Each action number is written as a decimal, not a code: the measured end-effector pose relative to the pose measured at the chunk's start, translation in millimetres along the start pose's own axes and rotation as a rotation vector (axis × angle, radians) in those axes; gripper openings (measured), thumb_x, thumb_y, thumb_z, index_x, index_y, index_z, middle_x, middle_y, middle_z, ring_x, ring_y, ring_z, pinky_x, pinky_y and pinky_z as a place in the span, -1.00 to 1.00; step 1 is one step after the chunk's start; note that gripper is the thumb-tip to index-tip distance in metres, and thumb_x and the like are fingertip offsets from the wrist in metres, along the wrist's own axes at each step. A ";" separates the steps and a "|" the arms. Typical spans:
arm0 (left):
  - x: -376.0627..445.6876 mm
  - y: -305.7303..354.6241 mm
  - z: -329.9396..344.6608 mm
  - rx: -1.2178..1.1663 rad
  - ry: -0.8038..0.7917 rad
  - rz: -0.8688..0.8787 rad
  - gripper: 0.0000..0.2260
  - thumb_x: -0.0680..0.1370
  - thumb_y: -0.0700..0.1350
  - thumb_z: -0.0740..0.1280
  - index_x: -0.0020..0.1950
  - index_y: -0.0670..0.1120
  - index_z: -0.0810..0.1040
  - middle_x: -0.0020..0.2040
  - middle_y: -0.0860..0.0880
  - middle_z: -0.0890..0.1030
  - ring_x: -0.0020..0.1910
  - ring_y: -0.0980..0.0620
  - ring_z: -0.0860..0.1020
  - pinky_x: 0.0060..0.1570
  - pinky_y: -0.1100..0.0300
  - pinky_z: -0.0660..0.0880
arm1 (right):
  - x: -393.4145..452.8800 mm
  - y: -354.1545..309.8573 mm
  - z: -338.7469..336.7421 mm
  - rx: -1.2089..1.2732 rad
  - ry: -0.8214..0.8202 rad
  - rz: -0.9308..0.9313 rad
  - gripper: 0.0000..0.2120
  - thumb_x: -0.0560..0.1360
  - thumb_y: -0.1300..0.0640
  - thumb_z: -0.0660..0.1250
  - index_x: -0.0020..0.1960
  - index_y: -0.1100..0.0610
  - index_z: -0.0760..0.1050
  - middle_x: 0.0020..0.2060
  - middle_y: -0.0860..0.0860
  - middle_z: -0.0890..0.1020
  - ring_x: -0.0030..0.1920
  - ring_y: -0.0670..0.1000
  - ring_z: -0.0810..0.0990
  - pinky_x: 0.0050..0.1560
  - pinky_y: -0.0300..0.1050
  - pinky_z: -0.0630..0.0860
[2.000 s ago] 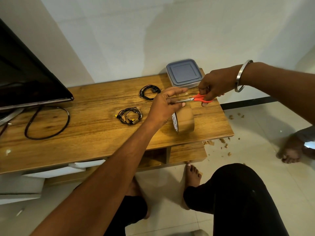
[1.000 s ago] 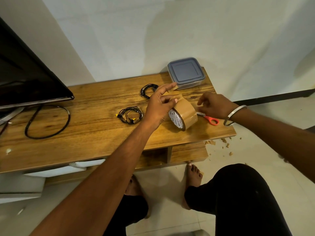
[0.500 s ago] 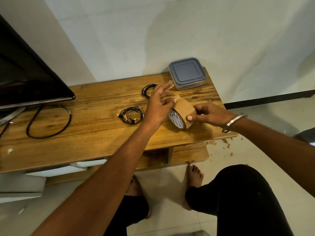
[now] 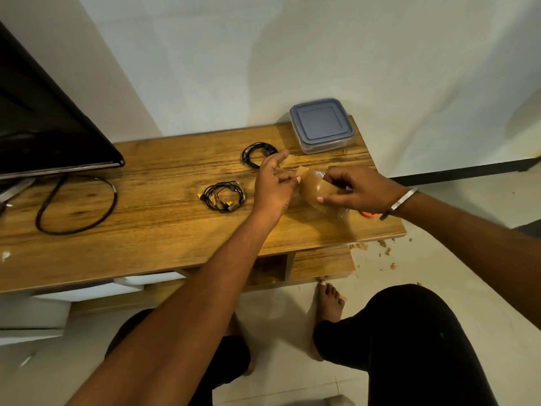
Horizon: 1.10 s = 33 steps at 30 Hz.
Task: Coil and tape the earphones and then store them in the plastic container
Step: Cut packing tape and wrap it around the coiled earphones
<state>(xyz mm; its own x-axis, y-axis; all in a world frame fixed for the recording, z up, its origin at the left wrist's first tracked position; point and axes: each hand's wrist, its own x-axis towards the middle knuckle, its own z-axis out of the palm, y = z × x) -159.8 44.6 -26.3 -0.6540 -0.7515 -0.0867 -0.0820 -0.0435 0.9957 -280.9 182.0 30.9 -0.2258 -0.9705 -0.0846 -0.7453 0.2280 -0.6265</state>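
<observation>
At frame centre-right, the right hand (image 4: 361, 190) gripped the brown packing-tape roll (image 4: 317, 191); the left hand (image 4: 273, 187) pinched a cut tape strip (image 4: 301, 172). Two coiled black earphones (image 4: 224, 197) lay left of them, the lidded clear plastic container (image 4: 322, 126) above.

Desk (image 4: 164, 230): wood-grain top, smooth, slight sheen. Tape roll (image 4: 317, 190): brown plastic film, glossy, blurred. Plastic container (image 4: 322, 126) at far right corner: clear walls, matt grey-blue lid. Earphones (image 4: 224, 196): black rubbery cable, yellow plastic tips. Bangle (image 4: 399, 203): polished metal. Scissor handle (image 4: 368, 214): orange plastic. Floor (image 4: 292, 347): smooth pale tile.
</observation>
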 end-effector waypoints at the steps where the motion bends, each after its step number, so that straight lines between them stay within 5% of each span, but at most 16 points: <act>1: 0.6 -3.7 1.5 0.004 0.011 -0.013 -0.44 0.46 -0.44 0.38 0.39 -0.07 0.42 0.42 -0.02 0.41 -0.07 0.13 0.61 -0.04 0.21 0.60 | 0.6 -1.3 2.3 -0.076 -0.002 -0.027 -0.78 0.45 -0.03 0.38 -0.09 0.12 0.48 -0.25 0.04 0.53 -0.22 0.08 0.48 -0.25 -0.09 0.39; 4: -1.3 -15.4 4.3 0.020 0.034 -0.041 -0.44 0.46 -0.45 0.37 0.41 -0.09 0.40 0.42 -0.01 0.41 -0.06 0.09 0.62 -0.02 0.22 0.59 | 3.2 2.2 16.7 -0.295 -0.019 -0.070 -0.74 0.48 -0.09 0.33 -0.05 0.11 0.46 -0.21 -0.02 0.53 -0.21 0.02 0.47 -0.21 -0.12 0.35; 8: -6.4 -28.6 3.3 0.074 0.067 -0.018 -0.46 0.48 -0.45 0.35 0.41 -0.10 0.40 0.44 -0.02 0.35 -0.06 0.06 0.62 0.00 0.19 0.61 | 5.9 12.1 36.3 -0.543 -0.050 -0.068 -0.70 0.50 -0.13 0.27 0.13 0.03 0.44 0.07 0.00 0.59 0.06 0.04 0.54 0.17 0.02 0.30; 12: -4.9 -33.6 -1.1 0.062 0.053 -0.022 -0.48 0.48 -0.44 0.35 0.40 -0.11 0.41 0.44 -0.03 0.36 -0.11 0.13 0.61 -0.02 0.25 0.60 | 6.8 15.9 44.7 -0.619 -0.039 -0.072 -0.69 0.51 -0.11 0.26 0.16 0.04 0.43 0.12 0.00 0.57 0.15 0.06 0.52 0.24 0.06 0.23; 17: -6.1 -27.9 -12.3 -0.003 0.023 -0.034 -0.45 0.47 -0.47 0.34 0.42 -0.13 0.39 0.43 -0.02 0.37 0.02 0.11 0.61 -0.04 0.29 0.59 | 4.9 15.2 40.5 -0.586 -0.034 -0.043 -0.59 0.48 -0.15 0.27 0.23 0.05 0.42 0.17 0.00 0.52 0.19 0.04 0.47 0.20 0.01 0.22; 21: -8.6 -26.5 -21.8 -0.056 0.002 -0.054 -0.45 0.48 -0.51 0.28 0.42 -0.14 0.40 0.42 -0.04 0.44 0.27 -0.01 0.53 0.19 0.10 0.54 | 4.8 6.5 40.5 -0.426 0.107 -0.023 -0.51 0.45 -0.36 0.04 -0.03 0.02 0.45 -0.10 -0.09 0.48 -0.07 -0.03 0.47 0.05 0.00 0.25; 26: -16.6 -16.0 -32.3 -0.155 0.033 -0.064 -0.43 0.49 -0.53 0.21 0.37 -0.01 0.44 0.29 0.06 0.52 0.24 0.06 0.53 -0.02 0.30 0.54 | 21.6 -13.0 41.8 -0.236 0.316 -0.008 -0.71 0.53 -0.09 0.11 -0.03 0.09 0.48 -0.09 -0.02 0.53 -0.06 0.00 0.48 0.02 0.05 0.33; 29: -17.2 -11.6 -41.4 -0.173 0.071 -0.038 -0.41 0.49 -0.51 0.24 0.38 0.04 0.42 0.22 0.04 0.56 0.24 0.02 0.55 0.15 0.18 0.53 | 40.5 -24.6 45.2 -0.181 0.375 0.030 -0.90 0.53 0.08 0.24 -0.01 0.06 0.49 -0.08 -0.04 0.54 -0.04 -0.01 0.50 0.07 0.07 0.37; 33: -18.1 -6.4 -50.6 -0.207 0.063 -0.035 -0.42 0.50 -0.48 0.27 0.32 0.12 0.43 0.18 0.00 0.61 0.24 -0.02 0.55 0.22 0.08 0.50 | 67.4 -34.6 50.2 -0.125 0.345 0.123 -0.83 0.51 0.09 0.30 0.09 0.05 0.53 -0.02 -0.01 0.56 0.00 -0.01 0.51 0.12 0.08 0.45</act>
<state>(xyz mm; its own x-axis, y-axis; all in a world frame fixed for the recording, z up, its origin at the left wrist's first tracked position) -109.3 25.2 -29.4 -0.6048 -0.7865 -0.1253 0.0569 -0.1996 0.9782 -238.9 104.8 7.9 -0.4999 -0.8570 0.1255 -0.7657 0.3695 -0.5264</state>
